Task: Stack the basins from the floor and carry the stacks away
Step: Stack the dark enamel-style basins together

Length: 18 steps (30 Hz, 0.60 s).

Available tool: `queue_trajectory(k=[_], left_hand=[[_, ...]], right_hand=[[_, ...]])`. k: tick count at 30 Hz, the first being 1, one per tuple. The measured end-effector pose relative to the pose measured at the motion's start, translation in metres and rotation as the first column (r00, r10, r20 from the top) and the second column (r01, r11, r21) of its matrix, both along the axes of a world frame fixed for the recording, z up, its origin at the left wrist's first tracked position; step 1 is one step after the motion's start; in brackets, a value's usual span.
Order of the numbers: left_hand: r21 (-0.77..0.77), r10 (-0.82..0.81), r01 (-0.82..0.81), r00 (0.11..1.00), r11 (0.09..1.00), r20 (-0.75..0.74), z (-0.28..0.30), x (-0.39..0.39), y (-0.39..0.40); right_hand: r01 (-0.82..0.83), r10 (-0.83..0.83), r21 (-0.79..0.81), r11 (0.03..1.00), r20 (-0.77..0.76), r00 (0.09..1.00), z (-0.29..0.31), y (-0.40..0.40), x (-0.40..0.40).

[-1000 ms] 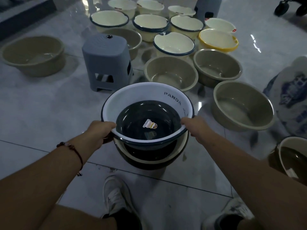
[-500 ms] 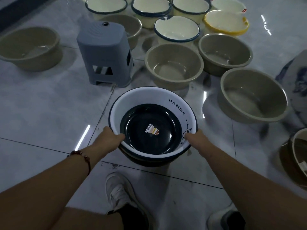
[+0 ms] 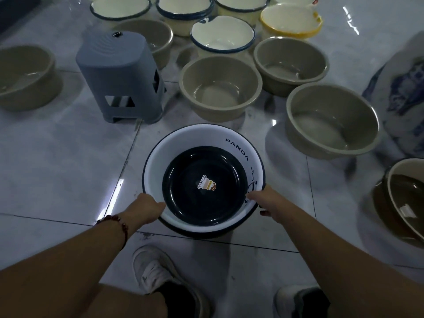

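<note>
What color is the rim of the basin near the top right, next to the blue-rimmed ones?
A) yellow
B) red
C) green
A: that basin has a yellow rim, while the basins beside it, like the blue-rimmed basin, have dark blue rims.

White basin [image 3: 183, 148], dark navy bottom, black "PANDA" lettering; grey-blue stool [image 3: 119, 74]; beige basins [image 3: 220, 88]; yellow-rimmed basin [image 3: 291, 21].
</note>
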<state>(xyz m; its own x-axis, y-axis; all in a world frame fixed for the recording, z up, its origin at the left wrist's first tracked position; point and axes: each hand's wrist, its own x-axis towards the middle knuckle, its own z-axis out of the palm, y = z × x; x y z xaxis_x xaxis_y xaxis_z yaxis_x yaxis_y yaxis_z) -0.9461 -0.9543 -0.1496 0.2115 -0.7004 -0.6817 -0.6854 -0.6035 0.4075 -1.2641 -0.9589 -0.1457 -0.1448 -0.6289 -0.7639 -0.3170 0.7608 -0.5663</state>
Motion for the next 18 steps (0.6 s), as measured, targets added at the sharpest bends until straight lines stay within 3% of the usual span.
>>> queue_trajectory(k=[6, 10, 18], left_hand=[[-0.011, -0.127, 0.127, 0.992, 0.992, 0.003, 0.002, -0.044, -0.005], [0.037, -0.255, 0.252, 0.963, 0.967, 0.086, -0.001, -0.072, -0.005], [0.188, -0.613, 0.586, 0.722, 0.788, 0.320, 0.008, -0.135, 0.011]], right_hand=[[0.137, -0.137, -0.015, 0.990, 0.020, 0.990, 0.003, 0.029, -0.043], [0.192, -0.192, -0.016, 0.981, 0.015, 0.981, 0.001, 0.060, -0.070], [0.344, -0.347, 0.101, 0.933, 0.008, 0.938, 0.006, 0.127, -0.124]])
